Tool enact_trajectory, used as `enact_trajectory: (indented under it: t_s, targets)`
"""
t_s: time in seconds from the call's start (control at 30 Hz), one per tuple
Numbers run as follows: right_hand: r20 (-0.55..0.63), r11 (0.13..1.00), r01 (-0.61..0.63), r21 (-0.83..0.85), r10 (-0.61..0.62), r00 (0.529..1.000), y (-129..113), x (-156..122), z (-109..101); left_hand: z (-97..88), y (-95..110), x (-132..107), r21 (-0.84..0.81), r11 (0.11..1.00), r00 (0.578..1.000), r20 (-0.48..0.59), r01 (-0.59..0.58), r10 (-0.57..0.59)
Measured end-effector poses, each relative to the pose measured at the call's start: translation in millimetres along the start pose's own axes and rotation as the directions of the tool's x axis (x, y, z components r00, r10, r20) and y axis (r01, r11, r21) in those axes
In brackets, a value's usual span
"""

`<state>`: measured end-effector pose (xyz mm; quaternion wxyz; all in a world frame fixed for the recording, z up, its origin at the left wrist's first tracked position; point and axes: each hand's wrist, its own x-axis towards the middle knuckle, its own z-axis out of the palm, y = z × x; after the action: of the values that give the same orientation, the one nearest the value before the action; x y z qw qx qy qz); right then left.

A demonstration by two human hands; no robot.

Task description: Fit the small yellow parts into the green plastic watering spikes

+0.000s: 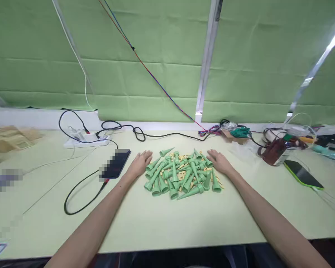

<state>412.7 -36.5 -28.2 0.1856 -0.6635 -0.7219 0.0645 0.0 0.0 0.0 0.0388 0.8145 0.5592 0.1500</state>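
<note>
A pile of hollow green plastic cones (174, 175) lies in the middle of the table, pointing in many directions. Small yellow pegs (182, 175) are mixed in among and beneath them. At the pile's left edge rests my left hand (141, 162), flat on the table with its fingers stretched out, holding nothing. My right hand (219, 162) lies flat on the opposite side, close to the cones, its fingers extended and nothing in it. Parts of many pegs are hidden under the cones.
Left of my left arm lies a phone (118, 163) on a black cable. A power strip (86, 138) stands behind it. On the right are a brown bottle (274, 152), a green-edged phone (303, 175) and a small cardboard box (234, 138). Brown packaging (9, 140) sits far left.
</note>
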Motion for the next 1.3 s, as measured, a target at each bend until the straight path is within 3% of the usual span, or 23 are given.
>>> enact_trajectory:
  t_s: [1.3]
  targets:
    - [0.025,1.0,-0.008,0.023,0.007,1.0,4.3,-6.6,-12.1,4.0,1.9,0.7,-0.003,1.0,0.999,-0.032,-0.031,0.031]
